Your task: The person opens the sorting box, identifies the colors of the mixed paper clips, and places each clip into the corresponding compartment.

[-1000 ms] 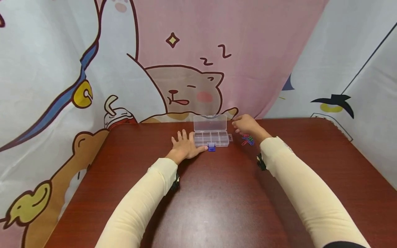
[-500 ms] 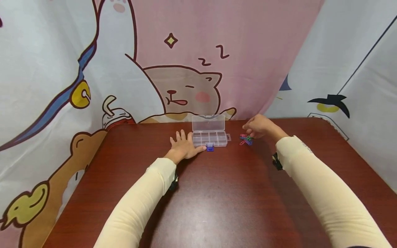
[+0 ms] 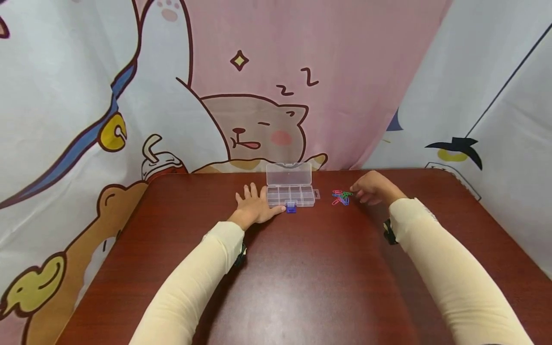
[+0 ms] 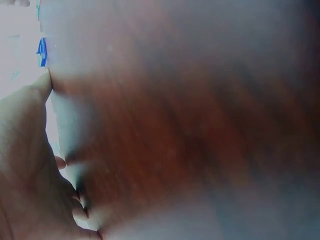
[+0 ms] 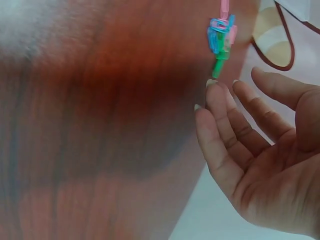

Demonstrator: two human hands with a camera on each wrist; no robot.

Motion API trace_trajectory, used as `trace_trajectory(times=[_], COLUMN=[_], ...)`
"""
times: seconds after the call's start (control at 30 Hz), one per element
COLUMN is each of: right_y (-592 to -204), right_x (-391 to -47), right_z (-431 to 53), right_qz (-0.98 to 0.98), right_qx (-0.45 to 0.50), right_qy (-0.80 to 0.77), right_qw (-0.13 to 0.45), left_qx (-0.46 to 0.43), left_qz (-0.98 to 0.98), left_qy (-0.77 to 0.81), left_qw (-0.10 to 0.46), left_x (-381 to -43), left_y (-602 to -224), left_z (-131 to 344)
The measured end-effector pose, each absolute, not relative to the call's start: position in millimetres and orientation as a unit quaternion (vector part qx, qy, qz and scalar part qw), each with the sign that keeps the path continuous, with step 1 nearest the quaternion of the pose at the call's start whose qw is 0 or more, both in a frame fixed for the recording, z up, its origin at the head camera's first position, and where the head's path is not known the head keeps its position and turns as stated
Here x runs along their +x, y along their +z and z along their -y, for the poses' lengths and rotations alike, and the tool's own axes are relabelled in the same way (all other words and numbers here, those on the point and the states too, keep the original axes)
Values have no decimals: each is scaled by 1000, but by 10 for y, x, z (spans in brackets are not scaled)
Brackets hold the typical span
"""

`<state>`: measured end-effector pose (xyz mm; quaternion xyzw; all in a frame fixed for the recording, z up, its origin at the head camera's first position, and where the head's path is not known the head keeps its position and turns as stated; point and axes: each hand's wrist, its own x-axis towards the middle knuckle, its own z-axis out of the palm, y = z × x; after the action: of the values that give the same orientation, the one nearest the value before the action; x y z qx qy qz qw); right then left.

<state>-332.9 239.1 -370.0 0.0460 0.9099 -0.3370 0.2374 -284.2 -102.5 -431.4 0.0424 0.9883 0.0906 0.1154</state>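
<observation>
My left hand (image 3: 254, 208) lies flat beside a clear plastic compartment box (image 3: 304, 203), fingers spread on the table and thumb reaching to its blue latch (image 3: 291, 209). That thumb also ends close to the blue latch (image 4: 42, 52) in the left wrist view. The box's lid (image 3: 289, 174) stands raised at the back. Right of the box lies a small pile of red, blue and green paper clips (image 3: 342, 198). Just right of them is my right hand (image 3: 372, 188). In the right wrist view its fingers are loosely bent and hold nothing, fingertips (image 5: 212, 84) close to a green paper clip (image 5: 218, 66).
The dark red-brown wooden table (image 3: 293, 278) extends under both arms. Behind its far edge hangs a cartoon-printed cloth (image 3: 336, 96). A clear hanging tab (image 3: 316, 194) juts from the box's right end.
My right hand has moved right, from beside the box, over the paper clips, to their right side. The paper clips now show uncovered. My left hand and the box stay in place.
</observation>
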Motion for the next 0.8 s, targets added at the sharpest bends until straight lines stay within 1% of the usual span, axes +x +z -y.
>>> trace_trajectory(times=[0.13, 0.23, 0.57, 0.67, 0.8], right_y=[-3801, -3844, -3920, -3941, -3967], right_x=[-3341, -3359, -3381, -3363, -3347], right_z=[-2411, -2422, -2414, -2392, -2347], right_qz=[-905, -905, -900, -906, -931], right_qx=[64, 72, 89, 89, 83], right_qy=[-344, -350, -358, -352, -306], right_qw=[240, 232, 231, 217, 178], left_qx=[42, 40, 38, 38, 38], left_qz=[-988, -988, -989, -989, -989], left_qy=[93, 91, 82, 83, 82], left_qw=[115, 115, 118, 119, 117], left_x=[-2834, -2833, -2843, -2841, -2846], left_y=[-4316, -4312, -4322, -4325, -4323], left_z=[1020, 1015, 1003, 1003, 1006])
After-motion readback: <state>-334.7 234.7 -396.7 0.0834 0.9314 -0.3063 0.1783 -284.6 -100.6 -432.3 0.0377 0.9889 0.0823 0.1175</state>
